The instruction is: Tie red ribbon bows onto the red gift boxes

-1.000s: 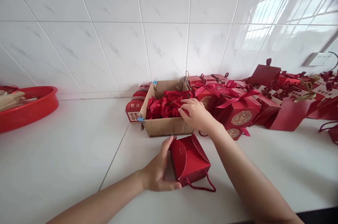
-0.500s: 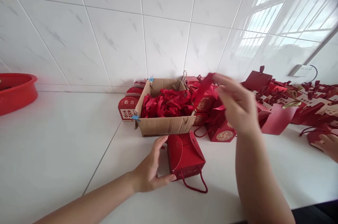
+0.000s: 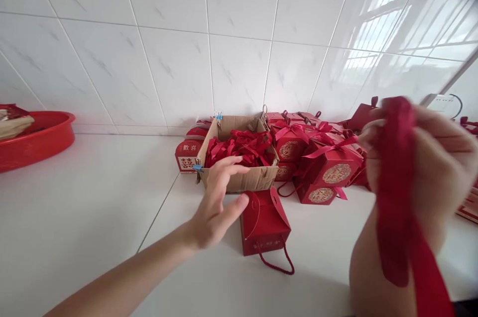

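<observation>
My right hand is raised close to the camera at the right, its fingers closed on a red ribbon that hangs down in front of the wrist. My left hand hovers with spread, curved fingers beside a red gift box. This box stands on the white counter, with rounded flaps on top and a dark red cord handle drooping at its front. Just behind it, an open cardboard box holds a heap of red ribbons.
Red gift boxes with gold emblems and ribbon bows are stacked right of the cardboard box. Another red box with white print stands at its left. A red plastic basin sits far left. A tiled wall rises behind.
My right hand has carried the ribbon right and closer to the camera. My left hand has come off the gift box and lifted. The other person's hand at the right edge is out of sight.
</observation>
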Available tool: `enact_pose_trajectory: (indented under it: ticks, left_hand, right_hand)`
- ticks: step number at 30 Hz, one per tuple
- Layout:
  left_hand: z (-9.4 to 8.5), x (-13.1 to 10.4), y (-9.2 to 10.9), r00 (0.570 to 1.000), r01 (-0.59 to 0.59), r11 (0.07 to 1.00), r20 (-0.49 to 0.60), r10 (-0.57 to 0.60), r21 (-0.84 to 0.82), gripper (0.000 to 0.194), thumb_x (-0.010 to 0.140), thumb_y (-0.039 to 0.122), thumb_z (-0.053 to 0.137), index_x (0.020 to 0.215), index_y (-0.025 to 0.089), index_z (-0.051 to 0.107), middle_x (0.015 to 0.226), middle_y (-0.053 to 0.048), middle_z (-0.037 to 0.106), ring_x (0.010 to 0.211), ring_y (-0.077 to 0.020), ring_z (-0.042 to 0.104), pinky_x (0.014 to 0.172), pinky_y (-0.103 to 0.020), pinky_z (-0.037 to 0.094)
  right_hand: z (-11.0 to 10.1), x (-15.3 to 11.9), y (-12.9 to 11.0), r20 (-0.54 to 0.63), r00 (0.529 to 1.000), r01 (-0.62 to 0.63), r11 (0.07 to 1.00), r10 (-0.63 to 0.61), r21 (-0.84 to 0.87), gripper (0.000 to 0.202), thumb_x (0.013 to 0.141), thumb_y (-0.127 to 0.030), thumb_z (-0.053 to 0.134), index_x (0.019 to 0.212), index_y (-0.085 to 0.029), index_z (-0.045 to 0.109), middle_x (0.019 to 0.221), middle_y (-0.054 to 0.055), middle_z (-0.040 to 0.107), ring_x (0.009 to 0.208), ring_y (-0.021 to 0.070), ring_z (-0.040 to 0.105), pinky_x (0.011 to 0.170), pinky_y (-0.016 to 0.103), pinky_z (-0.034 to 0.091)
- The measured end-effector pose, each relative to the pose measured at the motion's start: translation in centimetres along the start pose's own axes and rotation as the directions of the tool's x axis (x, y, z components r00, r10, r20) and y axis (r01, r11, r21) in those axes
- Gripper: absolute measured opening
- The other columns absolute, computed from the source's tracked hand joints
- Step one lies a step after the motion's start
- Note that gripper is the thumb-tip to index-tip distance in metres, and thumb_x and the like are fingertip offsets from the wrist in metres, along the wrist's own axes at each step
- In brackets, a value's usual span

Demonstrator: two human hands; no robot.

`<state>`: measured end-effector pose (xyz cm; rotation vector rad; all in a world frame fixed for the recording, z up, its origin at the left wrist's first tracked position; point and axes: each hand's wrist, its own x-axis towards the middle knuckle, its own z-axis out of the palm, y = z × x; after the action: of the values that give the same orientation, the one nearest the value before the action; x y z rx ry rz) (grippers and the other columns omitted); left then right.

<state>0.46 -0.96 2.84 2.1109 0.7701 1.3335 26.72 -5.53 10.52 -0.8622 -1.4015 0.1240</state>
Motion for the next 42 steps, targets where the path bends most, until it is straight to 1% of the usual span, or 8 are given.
enact_pose_trajectory:
  ticks: [1, 4, 11, 17, 25, 29, 38, 42]
  left_hand:
    - [-0.4, 1.4, 1.7, 0.999, 0.027, 0.999, 0.039, -0.025, -0.035, 0.039, 0.090, 0.052, 0.042, 0.104, 0.022, 0.062, 0.121, -0.010, 0.058, 0.121, -0.0293, 0.048, 0.105, -0.046, 0.034]
    - [-1.2, 4.9, 5.6, 0.993, 0.024, 0.974, 0.118, 0.003, -0.223, 0.046, 0.093, 0.047, 0.038, 0.069, 0.018, 0.064, 0.073, -0.005, 0.064, 0.079, -0.0200, 0.062, 0.081, -0.035, 0.047]
    - [-0.6, 6.4, 6.6, 0.937, 0.312, 0.892, 0.259, -0.233, -0.327, 0.045, 0.092, 0.053, 0.040, 0.093, 0.016, 0.066, 0.090, -0.006, 0.067, 0.091, -0.0190, 0.063, 0.087, -0.035, 0.047]
    - [-1.4, 6.1, 7.4, 0.866, 0.395, 0.822, 0.466, -0.183, -0.411, 0.036, 0.090, 0.045, 0.048, 0.070, 0.017, 0.061, 0.060, 0.001, 0.057, 0.059, -0.0122, 0.053, 0.060, -0.026, 0.043]
    - [-3.0, 7.0, 6.8, 0.966, 0.257, 0.786, 0.128, -0.224, -0.562, 0.034, 0.085, 0.027, 0.048, 0.053, 0.017, 0.045, 0.059, 0.000, 0.050, 0.063, -0.0134, 0.052, 0.065, -0.027, 0.043]
    - [-4.7, 6.9, 6.7, 0.968, 0.221, 0.726, 0.058, -0.243, -0.651, 0.039, 0.085, 0.022, 0.049, 0.048, 0.017, 0.039, 0.052, 0.000, 0.045, 0.055, -0.0119, 0.050, 0.057, -0.026, 0.040]
    - [-8.3, 6.5, 6.6, 0.983, 0.087, 0.788, -0.078, -0.168, -0.609, 0.037, 0.083, 0.011, 0.047, 0.047, 0.016, 0.044, 0.053, 0.002, 0.031, 0.054, -0.0100, 0.038, 0.054, -0.025, 0.032]
    - [-8.5, 6.3, 6.4, 0.977, 0.187, 0.928, -0.038, -0.210, -0.322, 0.031, 0.085, 0.021, 0.053, 0.055, 0.017, 0.050, 0.057, 0.001, 0.037, 0.059, -0.0104, 0.040, 0.057, -0.025, 0.031]
  right_hand:
    - [1.1, -0.4, -0.8, -0.155, 0.987, -0.029, 0.998, 0.036, 0.051, 0.018, 0.087, -0.028, 0.060, 0.103, -0.031, 0.069, 0.079, 0.003, 0.063, 0.062, 0.0170, 0.062, 0.040, 0.027, 0.038]
    - [3.6, -0.9, -2.4, -0.030, 0.981, -0.183, 0.969, 0.191, 0.164, 0.015, 0.084, -0.019, 0.062, 0.093, -0.027, 0.072, 0.070, 0.000, 0.061, 0.048, 0.0091, 0.051, 0.037, 0.023, 0.035]
    - [4.7, -0.7, -1.9, 0.279, 0.960, -0.071, 0.978, 0.013, 0.198, 0.020, 0.079, -0.015, 0.067, 0.095, -0.027, 0.071, 0.095, 0.004, 0.062, 0.082, 0.0172, 0.061, 0.055, 0.026, 0.052]
    - [5.1, -0.6, -1.9, 0.378, 0.925, 0.008, 0.996, -0.041, 0.090, 0.013, 0.086, -0.019, 0.059, 0.092, -0.024, 0.069, 0.091, 0.006, 0.062, 0.083, 0.0194, 0.060, 0.061, 0.032, 0.052]
    - [4.6, -0.5, -1.5, 0.234, 0.971, -0.098, 0.980, 0.056, 0.172, 0.004, 0.083, -0.021, 0.063, 0.085, -0.024, 0.062, 0.078, 0.001, 0.056, 0.058, 0.0118, 0.048, 0.044, 0.025, 0.035]
    - [4.3, 0.2, -0.6, -0.012, 0.999, 0.050, 0.979, -0.049, 0.198, 0.009, 0.082, -0.022, 0.064, 0.073, -0.022, 0.063, 0.063, 0.000, 0.054, 0.053, 0.0121, 0.046, 0.045, 0.026, 0.032]
    - [2.4, 2.0, 2.2, -0.482, 0.834, 0.328, 0.944, -0.269, 0.041, 0.014, 0.070, -0.014, 0.062, 0.057, -0.018, 0.064, 0.048, -0.003, 0.055, 0.044, 0.0106, 0.047, 0.045, 0.026, 0.035]
    - [0.4, 1.7, 2.2, -0.200, 0.970, 0.132, 0.991, -0.136, -0.034, 0.026, 0.084, -0.029, 0.059, 0.062, -0.020, 0.070, 0.056, 0.001, 0.060, 0.052, 0.0126, 0.053, 0.049, 0.027, 0.040]
